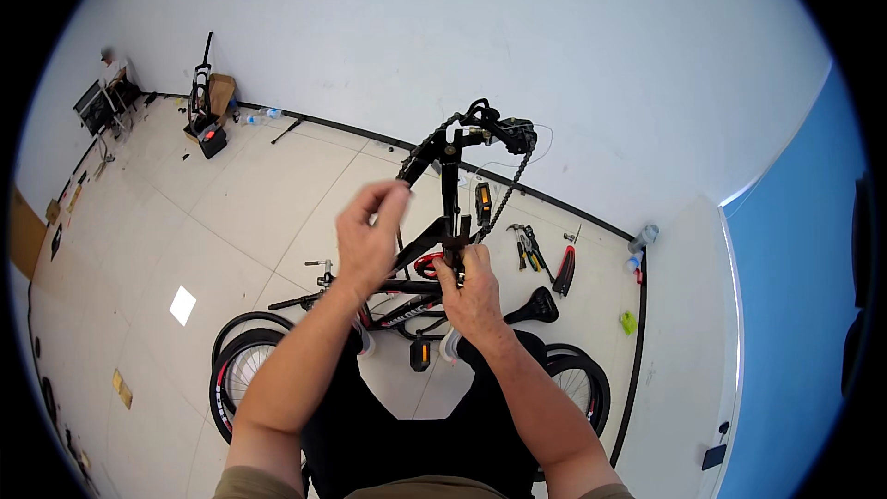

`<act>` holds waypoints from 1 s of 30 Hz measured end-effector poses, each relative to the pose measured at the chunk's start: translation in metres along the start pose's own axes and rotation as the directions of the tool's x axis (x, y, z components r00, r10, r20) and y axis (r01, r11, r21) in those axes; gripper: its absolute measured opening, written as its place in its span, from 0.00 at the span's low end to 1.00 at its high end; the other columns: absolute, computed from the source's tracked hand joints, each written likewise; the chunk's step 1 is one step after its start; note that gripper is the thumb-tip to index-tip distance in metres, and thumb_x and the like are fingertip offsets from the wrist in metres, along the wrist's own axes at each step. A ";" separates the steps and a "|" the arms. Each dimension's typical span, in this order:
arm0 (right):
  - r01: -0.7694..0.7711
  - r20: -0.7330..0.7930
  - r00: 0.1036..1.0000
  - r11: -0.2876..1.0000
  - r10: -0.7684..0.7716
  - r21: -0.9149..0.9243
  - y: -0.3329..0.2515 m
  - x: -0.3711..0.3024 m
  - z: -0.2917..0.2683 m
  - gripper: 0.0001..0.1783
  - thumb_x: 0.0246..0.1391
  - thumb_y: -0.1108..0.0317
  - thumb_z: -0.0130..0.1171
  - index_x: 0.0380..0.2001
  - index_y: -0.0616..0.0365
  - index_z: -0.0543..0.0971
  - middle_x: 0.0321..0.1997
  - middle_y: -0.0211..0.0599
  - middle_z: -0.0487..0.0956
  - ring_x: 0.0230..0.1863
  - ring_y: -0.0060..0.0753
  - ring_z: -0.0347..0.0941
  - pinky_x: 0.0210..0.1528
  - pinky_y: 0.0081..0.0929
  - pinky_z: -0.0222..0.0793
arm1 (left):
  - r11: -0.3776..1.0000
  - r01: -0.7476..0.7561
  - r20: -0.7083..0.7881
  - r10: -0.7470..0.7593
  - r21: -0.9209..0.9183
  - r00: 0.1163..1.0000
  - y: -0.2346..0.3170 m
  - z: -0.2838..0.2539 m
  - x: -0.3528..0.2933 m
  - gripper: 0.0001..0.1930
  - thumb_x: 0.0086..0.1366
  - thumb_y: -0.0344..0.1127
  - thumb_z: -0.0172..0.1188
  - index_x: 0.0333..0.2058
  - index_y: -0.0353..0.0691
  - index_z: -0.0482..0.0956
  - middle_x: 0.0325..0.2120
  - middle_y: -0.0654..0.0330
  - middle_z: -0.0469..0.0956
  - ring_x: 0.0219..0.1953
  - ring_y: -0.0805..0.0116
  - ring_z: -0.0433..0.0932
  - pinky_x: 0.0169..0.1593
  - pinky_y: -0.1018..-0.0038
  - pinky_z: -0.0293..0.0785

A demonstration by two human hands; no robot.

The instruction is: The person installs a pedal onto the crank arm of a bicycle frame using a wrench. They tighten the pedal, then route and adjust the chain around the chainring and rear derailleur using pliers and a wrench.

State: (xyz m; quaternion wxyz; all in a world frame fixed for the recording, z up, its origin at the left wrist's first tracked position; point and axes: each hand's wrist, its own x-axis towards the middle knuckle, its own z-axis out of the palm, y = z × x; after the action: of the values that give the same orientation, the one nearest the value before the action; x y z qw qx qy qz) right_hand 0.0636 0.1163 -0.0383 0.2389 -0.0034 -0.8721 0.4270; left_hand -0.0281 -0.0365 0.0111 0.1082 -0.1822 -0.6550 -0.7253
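Observation:
A black bicycle frame (pixel 397 316) with red and white markings stands in front of me, its rear end pointing up and away. At that raised end are the rear derailleur (pixel 519 136) and a hanging chain (pixel 511 192). My right hand (pixel 473 294) is closed around the frame tubing near the red chainring (pixel 428 265). Up to its left, my left hand (pixel 370 236) is raised with thumb and fingers curled together, close to the frame's rear tubes. Whatever it may hold is too small to make out. Black pedals with orange reflectors (pixel 483 204) show on both sides of the frame.
Wheels lie at left (pixel 242 365) and right (pixel 584 388). Right of the frame are a saddle (pixel 536 307), hand tools (pixel 527 248) and a red-black part (pixel 565 271). A white wall (pixel 573 55) rises behind. A person (pixel 117 72) sits far left, near a bicycle fork (pixel 200 88).

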 end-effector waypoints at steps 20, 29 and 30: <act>0.578 -0.297 0.777 0.816 -0.555 -0.015 -0.058 -0.040 -0.081 0.11 0.63 0.83 0.49 0.48 0.68 0.73 0.44 0.45 0.76 0.37 0.28 0.73 0.41 0.22 0.71 | 0.967 -0.239 0.118 0.228 0.093 0.967 -0.021 0.035 -0.018 0.22 0.78 0.42 0.48 0.25 0.34 0.72 0.17 0.62 0.70 0.21 0.74 0.66 0.27 0.73 0.65; 0.689 -0.179 0.715 0.724 -0.676 0.021 -0.076 -0.004 -0.058 0.12 0.58 0.87 0.54 0.44 0.66 0.74 0.46 0.52 0.78 0.39 0.40 0.77 0.39 0.28 0.75 | 0.966 -0.247 0.099 0.238 0.081 0.966 -0.013 0.036 -0.019 0.21 0.77 0.41 0.51 0.24 0.34 0.71 0.16 0.59 0.68 0.19 0.69 0.64 0.25 0.70 0.65; 0.677 -0.188 0.724 0.736 -0.664 0.006 -0.075 0.002 -0.054 0.12 0.57 0.86 0.55 0.44 0.64 0.75 0.45 0.50 0.79 0.39 0.42 0.77 0.40 0.31 0.73 | 0.965 -0.250 0.091 0.243 0.075 0.966 -0.011 0.037 -0.020 0.20 0.76 0.41 0.52 0.25 0.34 0.72 0.16 0.56 0.68 0.19 0.65 0.62 0.25 0.69 0.65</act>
State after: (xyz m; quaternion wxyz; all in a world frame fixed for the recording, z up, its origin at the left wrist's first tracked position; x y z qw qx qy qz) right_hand 0.0992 0.1087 0.0469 0.4519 0.2837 -0.7735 0.3419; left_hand -0.0093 -0.0004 -0.0044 0.1788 -0.2869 -0.6614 -0.6695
